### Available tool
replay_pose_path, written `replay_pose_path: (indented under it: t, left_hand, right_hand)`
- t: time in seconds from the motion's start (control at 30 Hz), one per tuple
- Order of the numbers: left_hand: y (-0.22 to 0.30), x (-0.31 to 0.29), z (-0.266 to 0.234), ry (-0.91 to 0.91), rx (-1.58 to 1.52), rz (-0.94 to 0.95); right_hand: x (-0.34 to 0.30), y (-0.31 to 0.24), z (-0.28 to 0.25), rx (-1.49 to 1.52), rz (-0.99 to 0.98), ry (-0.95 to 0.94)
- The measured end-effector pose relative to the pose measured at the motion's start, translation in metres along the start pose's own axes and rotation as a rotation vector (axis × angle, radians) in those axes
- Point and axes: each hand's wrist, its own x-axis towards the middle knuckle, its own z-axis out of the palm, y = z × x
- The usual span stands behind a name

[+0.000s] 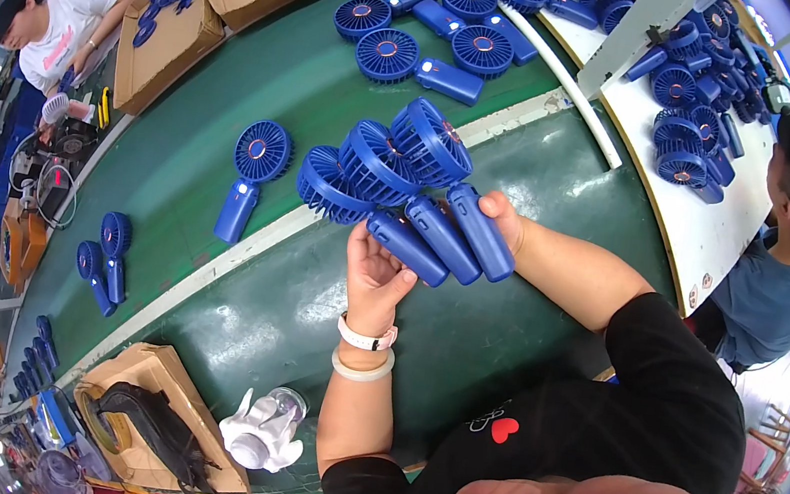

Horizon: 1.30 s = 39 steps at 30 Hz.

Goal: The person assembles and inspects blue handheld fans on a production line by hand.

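Three blue handheld fans (442,238) are held side by side in front of me, their round caged heads pointing away and their handles toward me. My left hand (376,270) presses against the leftmost handle, its fingers partly hidden beneath. My right hand (507,220) grips the rightmost handle from the other side, with the thumb on top and the other fingers out of sight. Just left of the held group, a single blue fan (262,153) lies on the green belt (193,178). Farther ahead lies a cluster of similar fans (387,54).
Two cardboard boxes (203,43) with fan parts stand at the far left. A white table (668,205) at right bears a heap of blue fans. Near my left elbow are a cardboard tray (227,471) and a jar with white cloth (263,431). Two co-workers sit left and right.
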Motion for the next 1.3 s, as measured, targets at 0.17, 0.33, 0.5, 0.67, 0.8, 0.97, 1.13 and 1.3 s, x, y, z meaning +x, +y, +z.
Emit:
replay_pose_path:
  t: [0.17, 0.33, 0.5, 0.67, 0.8, 0.97, 1.13, 1.3]
  left_hand:
    - [-0.002, 0.001, -0.004, 0.069, 0.056, -0.06]
    - [-0.006, -0.003, -0.008, -0.021, 0.207, -0.079]
    - [-0.008, -0.003, -0.006, 0.064, 0.229, -0.082]
    - [-0.009, -0.002, -0.009, 0.102, 0.241, -0.08]
    - [-0.007, -0.001, -0.006, 0.107, 0.24, -0.046]
    - [-0.009, -0.001, -0.009, 0.109, 0.228, -0.059]
    - [-0.01, -0.002, -0.007, 0.099, 0.228, -0.053]
    - [-0.01, -0.003, -0.007, 0.128, 0.251, -0.056]
  right_hand:
    - [0.008, -0.005, 0.016, -0.033, -0.033, 0.079]
    - [-0.02, -0.014, 0.062, -0.4, -0.105, 0.248]
    - [-0.106, -0.036, 0.088, -1.154, -0.3, 0.575]
    - [-0.197, -0.037, 0.091, -2.137, -0.477, 1.324]
    - [-0.251, -0.042, 0.083, -2.457, -0.585, 1.561]
    - [-0.286, -0.06, 0.072, -2.586, -0.383, 1.735]
    - [-0.309, -0.096, 0.043, -2.494, -0.21, 1.762]
    - [-0.303, -0.124, 0.039, -2.39, -0.056, 1.802]
